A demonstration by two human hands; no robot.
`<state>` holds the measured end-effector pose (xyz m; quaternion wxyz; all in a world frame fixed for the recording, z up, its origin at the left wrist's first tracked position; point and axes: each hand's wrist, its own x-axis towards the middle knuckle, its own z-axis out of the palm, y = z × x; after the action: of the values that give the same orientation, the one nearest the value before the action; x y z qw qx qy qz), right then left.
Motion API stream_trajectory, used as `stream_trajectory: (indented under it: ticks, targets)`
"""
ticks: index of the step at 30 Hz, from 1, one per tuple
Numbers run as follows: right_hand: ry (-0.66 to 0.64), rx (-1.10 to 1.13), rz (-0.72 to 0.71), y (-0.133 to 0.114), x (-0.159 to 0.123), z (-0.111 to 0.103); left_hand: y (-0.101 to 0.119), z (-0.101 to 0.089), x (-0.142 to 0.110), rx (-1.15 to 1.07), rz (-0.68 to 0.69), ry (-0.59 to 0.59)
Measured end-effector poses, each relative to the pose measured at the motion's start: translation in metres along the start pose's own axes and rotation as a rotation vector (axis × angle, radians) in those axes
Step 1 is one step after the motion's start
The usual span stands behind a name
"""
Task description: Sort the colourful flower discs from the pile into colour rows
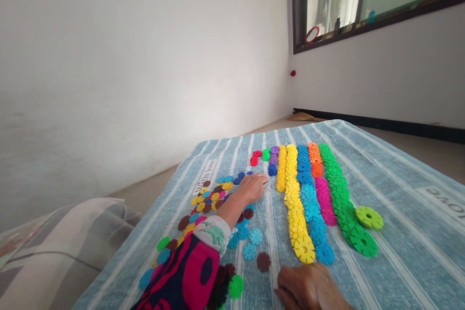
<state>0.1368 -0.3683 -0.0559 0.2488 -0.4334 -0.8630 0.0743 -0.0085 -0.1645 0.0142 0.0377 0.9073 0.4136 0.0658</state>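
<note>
My left hand (254,187) reaches across the cloth with its fingers drawn together, beside the loose dark blue discs (240,178). Whatever its fingertips hold, if anything, is hidden. My right hand (308,285) is curled at the near edge, just below the ends of the yellow row (296,213) and the blue row (319,232); its palm side is hidden. These are slotted plastic snowflake discs, overlapped in rows by colour. A long green row (336,189), a magenta row (324,201) and an orange row (315,159) lie to the right.
Mixed loose discs lie around my left forearm, including a brown disc (263,261) and a green disc (236,286). A lime disc (369,217) sits beside the green row. Red discs (255,157) lie at the back. Striped cloth (395,193) covers the table.
</note>
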Motion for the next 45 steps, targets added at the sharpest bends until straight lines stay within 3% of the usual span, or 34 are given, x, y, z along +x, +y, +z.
stream_trajectory:
  ticks: [10,19,25,33,39,45]
  targets:
    - [0.048,0.011,-0.012,0.002,-0.004,0.003,-0.017,0.010,-0.088,-0.064,0.142,0.245]
    - [-0.033,0.060,0.043,0.000,-0.009,-0.005,-0.016,-0.003,-0.137,-0.229,0.013,0.370]
    - [-0.063,0.062,0.028,0.000,-0.011,-0.009,-0.023,-0.008,-0.150,-0.326,-0.259,0.401]
    - [-0.131,0.062,0.019,0.007,-0.018,-0.005,-0.031,-0.014,-0.157,-0.201,-0.421,0.346]
    - [-0.146,0.068,0.011,0.012,-0.022,-0.002,-0.024,-0.019,-0.157,-0.200,-0.341,0.334]
    - [-0.135,0.089,-0.002,0.011,-0.020,-0.004,-0.018,-0.024,-0.157,-0.216,-0.168,0.141]
